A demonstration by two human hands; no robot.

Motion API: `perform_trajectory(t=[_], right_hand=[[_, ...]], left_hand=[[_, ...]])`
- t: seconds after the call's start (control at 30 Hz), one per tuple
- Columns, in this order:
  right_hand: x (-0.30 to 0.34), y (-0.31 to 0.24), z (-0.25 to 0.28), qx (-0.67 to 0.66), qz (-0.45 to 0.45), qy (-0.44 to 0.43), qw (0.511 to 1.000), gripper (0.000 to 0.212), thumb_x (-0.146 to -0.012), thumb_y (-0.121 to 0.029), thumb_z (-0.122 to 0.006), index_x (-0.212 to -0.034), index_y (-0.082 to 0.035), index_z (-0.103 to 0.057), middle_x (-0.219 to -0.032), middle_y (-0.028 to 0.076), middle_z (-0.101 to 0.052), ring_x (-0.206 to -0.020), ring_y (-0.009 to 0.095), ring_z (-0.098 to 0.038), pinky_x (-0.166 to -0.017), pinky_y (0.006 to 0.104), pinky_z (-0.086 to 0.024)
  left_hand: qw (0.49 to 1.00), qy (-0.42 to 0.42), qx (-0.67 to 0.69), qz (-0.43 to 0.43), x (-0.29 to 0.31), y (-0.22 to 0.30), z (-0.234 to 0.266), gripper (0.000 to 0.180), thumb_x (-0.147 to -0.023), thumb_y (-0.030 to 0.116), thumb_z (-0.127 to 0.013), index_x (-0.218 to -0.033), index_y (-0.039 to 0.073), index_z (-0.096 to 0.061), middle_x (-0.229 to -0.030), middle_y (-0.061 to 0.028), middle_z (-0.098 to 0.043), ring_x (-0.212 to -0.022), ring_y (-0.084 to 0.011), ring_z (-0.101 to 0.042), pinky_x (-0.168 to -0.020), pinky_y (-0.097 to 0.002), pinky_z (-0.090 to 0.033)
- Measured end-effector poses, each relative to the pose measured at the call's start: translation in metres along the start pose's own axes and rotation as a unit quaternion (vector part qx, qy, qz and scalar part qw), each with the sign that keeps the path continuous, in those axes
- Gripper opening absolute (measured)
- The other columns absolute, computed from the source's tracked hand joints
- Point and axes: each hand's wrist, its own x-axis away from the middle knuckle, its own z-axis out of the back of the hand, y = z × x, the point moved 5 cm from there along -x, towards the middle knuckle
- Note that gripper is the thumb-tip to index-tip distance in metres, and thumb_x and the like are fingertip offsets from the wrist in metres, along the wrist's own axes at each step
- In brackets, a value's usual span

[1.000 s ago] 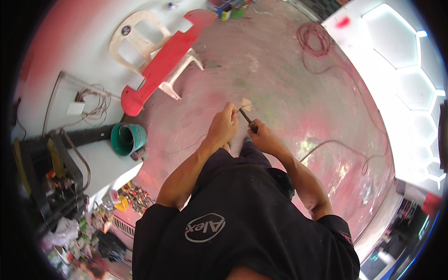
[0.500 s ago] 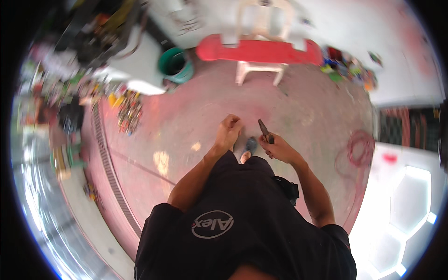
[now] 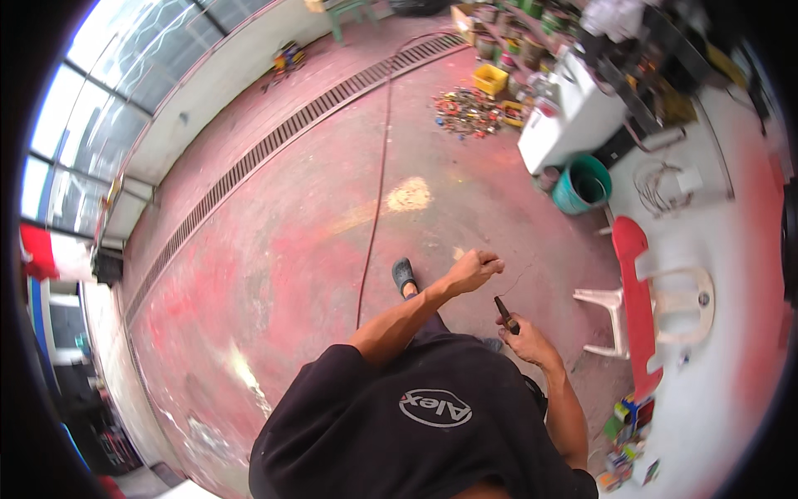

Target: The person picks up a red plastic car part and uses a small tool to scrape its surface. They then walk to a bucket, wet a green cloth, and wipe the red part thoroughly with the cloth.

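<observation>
- The shirt [image 3: 357, 432] was black, with short sleeves [image 3: 337, 366] in the same dark cloth.
- An emblem [image 3: 435, 408] sat on it in pale grey: an oval outline around lettering, with a small red mark (upside down from the wearer's front).
- Dark legwear [image 3: 434, 323] showed below the hem.
- A dark grey, rounded, clog-like shoe [image 3: 404, 273] covered the left foot, its ankle bare.
- The left hand [image 3: 474, 271] and right hand [image 3: 534, 343] were bare, as were both forearms.

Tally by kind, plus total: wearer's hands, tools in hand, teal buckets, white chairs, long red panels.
Hands: 2 (left hand, right hand)
Dark hand tool: 1
Teal bucket: 1
White chair: 1
Long red panel: 1
Total: 6
</observation>
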Motion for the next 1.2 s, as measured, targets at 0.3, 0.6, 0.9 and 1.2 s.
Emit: perform_trajectory(t=[0.3, 0.6, 0.9, 1.2], right_hand=[[-0.174, -0.174, -0.104, 0.218, 0.034, -0.162, 0.962, 0.034, -0.090, -0.012, -0.054, -0.121, 0.001, -0.058, -0.099, 0.029, -0.067, -0.096, 0.045, -0.065, -0.082, 0.0476, -0.049], [-0.317, -0.307, -0.193, 0.144, 0.019, -0.364, 0.920, 0.036, -0.094, -0.017, -0.064, -0.127, -0.005, -0.054, -0.087, 0.007, -0.063, -0.075, 0.018, -0.062, -0.065, 0.0341, -0.050], [-0.562, -0.383, -0.265, -0.050, -0.263, -0.243, 0.932, 0.015, -0.097, -0.010, -0.051, -0.087, 0.001, -0.053, -0.070, 0.010, -0.055, -0.058, 0.019, -0.055, -0.050, 0.0344, -0.050], [-0.858, -0.498, -0.355, -0.090, -0.314, -0.193, 0.925, 0.013, -0.093, -0.009, -0.045, -0.082, -0.004, -0.046, -0.066, 0.008, -0.049, -0.051, 0.016, -0.046, -0.040, 0.0271, -0.034]], left_hand=[[0.996, -0.026, 0.069, 0.050, 0.054, -0.092, 0.207, 0.043, -0.091, 0.042, -0.069, -0.101, 0.001, -0.077, -0.076, -0.0091, -0.066, -0.075, -0.0163, -0.059, -0.069, -0.0358, -0.049], [0.834, 0.535, 0.097, 0.090, 0.151, -0.161, 0.414, 0.031, -0.097, 0.025, -0.062, -0.083, -0.003, -0.063, -0.066, -0.0063, -0.058, -0.064, -0.0111, -0.052, -0.058, -0.0324, -0.043], [0.695, 0.678, 0.102, 0.217, 0.282, -0.299, 0.462, 0.030, -0.096, 0.025, -0.062, -0.077, 0.002, -0.060, -0.060, -0.0051, -0.054, -0.057, -0.0127, -0.049, -0.053, -0.0340, -0.041], [0.534, 0.675, 0.178, 0.477, 0.291, -0.304, 0.401, 0.027, -0.094, 0.021, -0.060, -0.078, -0.001, -0.058, -0.059, -0.0073, -0.058, -0.053, -0.0156, -0.055, -0.050, -0.0340, -0.044]])
